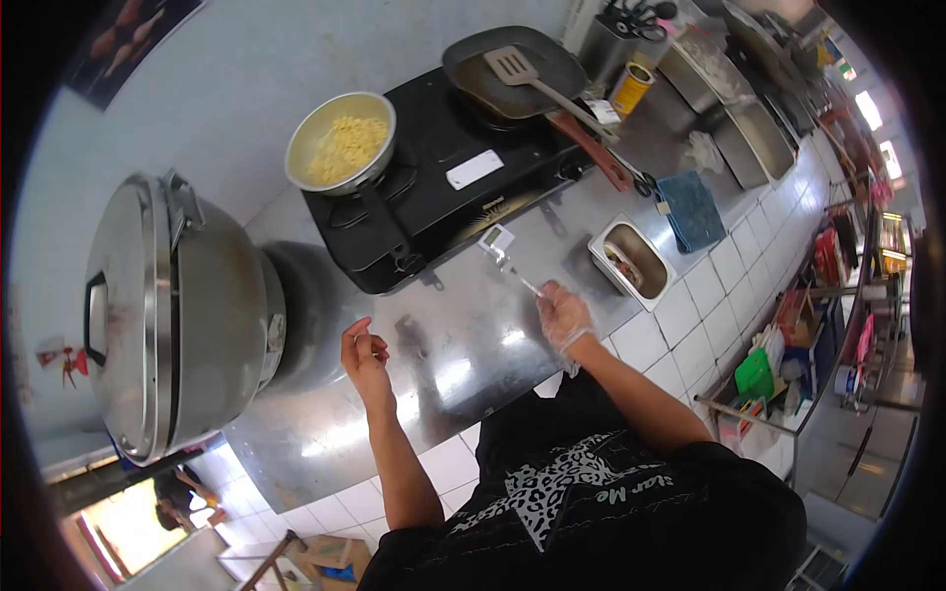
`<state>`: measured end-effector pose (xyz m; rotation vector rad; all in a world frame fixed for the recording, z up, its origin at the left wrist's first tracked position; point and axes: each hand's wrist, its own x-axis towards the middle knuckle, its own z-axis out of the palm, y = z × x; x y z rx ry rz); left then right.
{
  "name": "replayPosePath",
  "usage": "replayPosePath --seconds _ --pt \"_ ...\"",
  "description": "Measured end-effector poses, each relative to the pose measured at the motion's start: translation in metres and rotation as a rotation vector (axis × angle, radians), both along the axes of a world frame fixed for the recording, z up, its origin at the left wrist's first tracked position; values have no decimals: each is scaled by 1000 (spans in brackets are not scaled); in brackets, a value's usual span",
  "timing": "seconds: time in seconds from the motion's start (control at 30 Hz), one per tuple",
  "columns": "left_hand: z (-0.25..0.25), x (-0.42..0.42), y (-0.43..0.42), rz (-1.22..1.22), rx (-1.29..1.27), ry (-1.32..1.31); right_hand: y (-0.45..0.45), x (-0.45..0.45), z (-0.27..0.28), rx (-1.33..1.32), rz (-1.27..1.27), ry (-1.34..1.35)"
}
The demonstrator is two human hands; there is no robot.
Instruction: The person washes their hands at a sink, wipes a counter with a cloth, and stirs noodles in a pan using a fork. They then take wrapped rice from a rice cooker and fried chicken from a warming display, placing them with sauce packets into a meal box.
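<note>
My right hand [566,313], in a clear plastic glove, is closed around the thin stem of a digital probe thermometer [496,238]. Its white head with a small display points away from me, over the steel counter [463,340]. My left hand [366,348] is bare and hovers above the counter with the index finger stretched out and the others loosely bent, holding nothing. Beyond my hands stands a black two-burner gas stove [424,128]. On its left burner sits a pan [293,148] holding yellow crumbly food [347,148], which looks like scrambled egg.
A large steel pot [187,315] with a lid stands at left. A square pan [473,69] with a slotted turner [512,67] across it occupies the right burner. A small metal container [597,248] and a folded blue cloth [692,212] lie near the counter's right edge.
</note>
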<state>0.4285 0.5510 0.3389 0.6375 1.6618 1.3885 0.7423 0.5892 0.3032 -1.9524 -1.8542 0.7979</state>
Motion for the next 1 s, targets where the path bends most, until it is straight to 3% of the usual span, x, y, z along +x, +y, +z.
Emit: replayPosePath --seconds 0.03,0.13,0.2,0.3,0.4,0.47,0.63,0.77,0.83,0.9,1.0 --pt "-3 2 -1 -17 -11 4 -12 2 -19 18 5 -137" --pt "-9 9 -9 -90 -22 84 -30 -1 -53 -136 54 -172" --pt "-8 19 -20 -140 -34 138 -35 -2 -67 -39 153 -221" --pt "-9 36 -47 -165 -41 161 -34 2 -41 -53 255 -185" --pt "-16 60 -78 -187 -9 189 -57 23 -22 203 204 -121" --pt "-16 90 -93 -239 22 241 -84 54 4 128 254 -45" --pt "11 237 -135 -475 186 344 -215 189 48 171 292 43" --pt "26 411 -195 -809 315 331 -360 334 17 5 131 165" --pt "30 504 -240 -993 385 287 -445 404 14 -50 -86 147" --pt "9 574 -275 -1123 608 589 -526 469 13 -52 -393 170" --pt "-85 619 -286 -1450 545 754 -633 550 38 12 -982 270"
